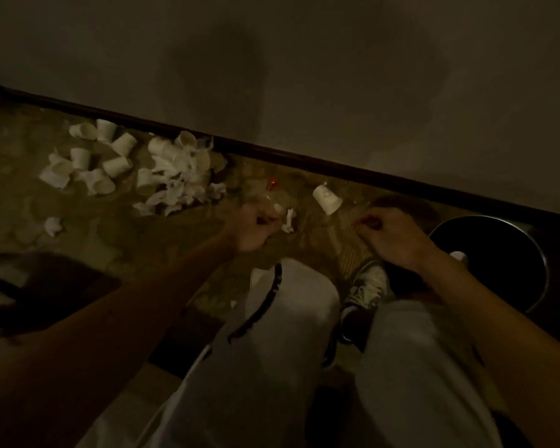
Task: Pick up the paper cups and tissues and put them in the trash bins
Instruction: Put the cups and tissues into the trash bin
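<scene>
Several white paper cups lie on the patterned carpet at the left, beside a heap of crumpled tissues mixed with more cups. One single cup lies on its side near the wall. A small tissue scrap lies between my hands. My left hand is curled into a fist just left of that scrap, with a white bit at its fingertips; the dim, blurred frame hides whether it holds anything. My right hand hovers low with loosely curled fingers, nothing seen in it, just left of the round dark trash bin.
A dark baseboard runs diagonally along the wall behind the litter. A lone tissue lies apart at the left. My knees in light trousers and one sneaker fill the foreground. Something white shows inside the bin. A dark object sits at the left edge.
</scene>
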